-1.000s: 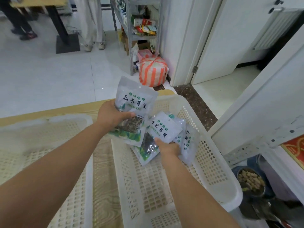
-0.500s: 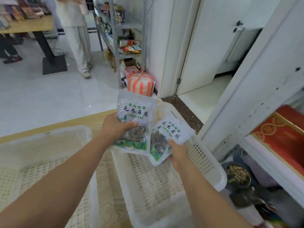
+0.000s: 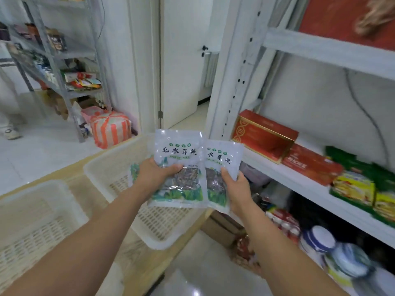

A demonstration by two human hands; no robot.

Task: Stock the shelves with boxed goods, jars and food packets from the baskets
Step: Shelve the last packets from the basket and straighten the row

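L hand mid-frame grips a food packet, thumb on its front. Packet is upright, white w/ green print, dark dried stuff inside. R hand just right of it pinches a second packet, same kind, its left edge tucked behind the first. In frame both overlap the right end of a cream basket. 2nd basket sits lower left, both on a wood table. Right side: white shelf w/ red box, flatter red box beside it, yellow-green packs further right. Jars lower right, blurry. Upper left: grey rack w/ mixed goods, striped bag on the floor by it. White door top center.
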